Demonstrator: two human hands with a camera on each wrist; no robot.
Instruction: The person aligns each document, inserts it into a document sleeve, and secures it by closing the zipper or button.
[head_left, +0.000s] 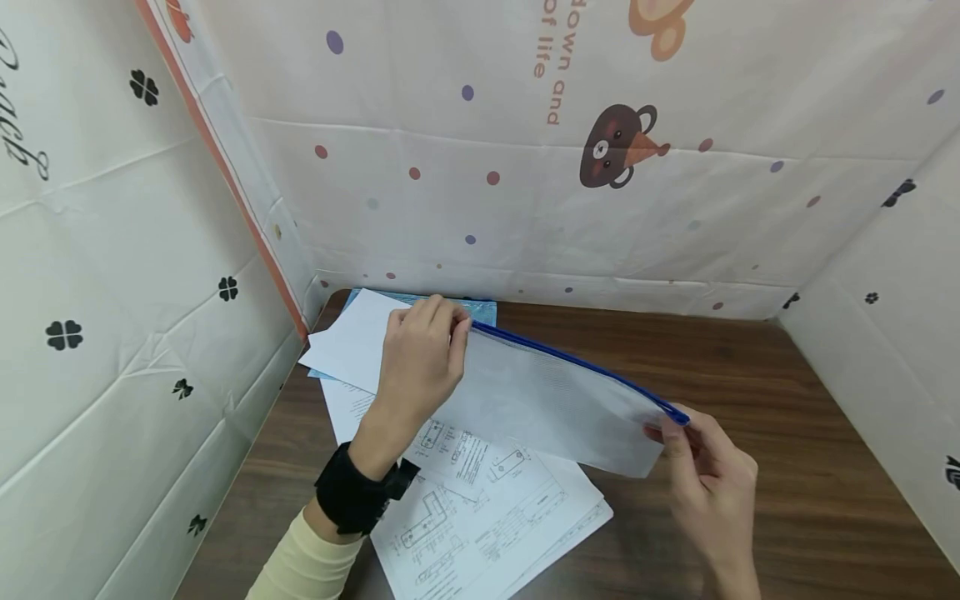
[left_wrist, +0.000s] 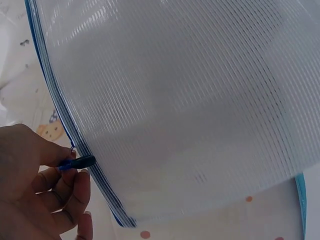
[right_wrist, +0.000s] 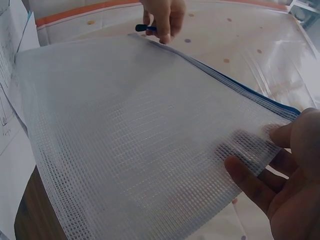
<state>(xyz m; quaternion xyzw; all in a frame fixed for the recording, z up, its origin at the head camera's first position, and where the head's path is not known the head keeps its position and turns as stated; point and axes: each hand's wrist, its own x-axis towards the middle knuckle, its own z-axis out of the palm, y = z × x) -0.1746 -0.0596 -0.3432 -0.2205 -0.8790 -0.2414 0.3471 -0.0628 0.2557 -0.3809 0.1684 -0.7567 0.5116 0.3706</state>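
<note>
above the left half of the desk (head_left: 750, 367), a translucent mesh zipper pouch (head_left: 540, 400) with a blue zip edge is held up off the surface, stretched between both hands. the left hand (head_left: 420, 358) pinches the blue zipper pull (left_wrist: 75, 162) at the pouch's far-left end, while the right hand (head_left: 708, 475) grips the near-right corner, fingers curled behind the mesh. beneath the pouch, printed drawing sheets (head_left: 487, 517) lie by the desk's front-left edge, with white paper (head_left: 352, 342) and a light blue folder (head_left: 480, 310) at the back-left corner.
</note>
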